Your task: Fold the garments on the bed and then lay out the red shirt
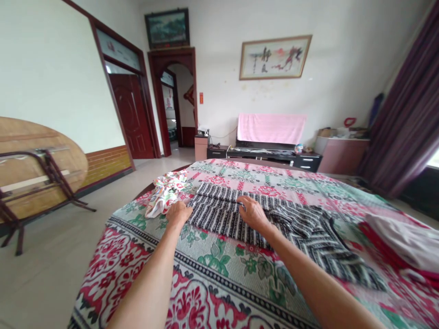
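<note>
A black-and-white striped garment [219,211] lies partly folded on the floral bedspread [212,269]. Its left part is a flat rectangle; its right part trails crumpled toward the near right. My left hand [178,214] grips the garment's left edge with fingers curled. My right hand [252,211] presses flat on the middle of the folded part, fingers spread. A small floral cloth [167,191] sits bunched just left of my left hand.
A white and red garment [404,242] lies at the bed's right edge. A folded round table [34,164] leans against the left wall. Beyond the bed stand a low TV cabinet [270,155] with a pink cloth, doors at left, dark curtains [408,114] at right.
</note>
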The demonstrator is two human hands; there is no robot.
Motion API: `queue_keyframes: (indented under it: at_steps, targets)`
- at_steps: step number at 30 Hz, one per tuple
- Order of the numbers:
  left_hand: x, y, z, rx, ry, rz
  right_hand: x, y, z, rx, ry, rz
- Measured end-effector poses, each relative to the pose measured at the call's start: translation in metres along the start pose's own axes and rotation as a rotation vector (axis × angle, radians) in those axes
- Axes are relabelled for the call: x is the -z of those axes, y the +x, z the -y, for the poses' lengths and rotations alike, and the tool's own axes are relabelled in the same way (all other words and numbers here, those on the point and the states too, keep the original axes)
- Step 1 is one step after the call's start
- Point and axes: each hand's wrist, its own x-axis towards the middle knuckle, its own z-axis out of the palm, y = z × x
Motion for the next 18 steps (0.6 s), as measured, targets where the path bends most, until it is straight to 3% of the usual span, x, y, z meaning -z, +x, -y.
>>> queue_keyframes:
  at_steps: [4, 8, 12, 18]
  targets:
    - [-0.001, -0.002, 0.001, -0.006, -0.022, -0.025, -0.039, 0.053, 0.05, 0.065, 0.092, 0.087]
    - [-0.002, -0.001, 0.004, -0.081, -0.105, -0.098, -0.066, 0.095, 0.079, -0.03, 0.134, 0.208]
    - [-0.005, 0.005, 0.006, -0.11, -0.164, -0.094, -0.083, 0.116, 0.083, -0.214, 0.14, 0.355]
    - [-0.005, 0.013, 0.005, -0.108, -0.175, -0.005, -0.095, 0.123, 0.074, -0.304, 0.194, 0.376]
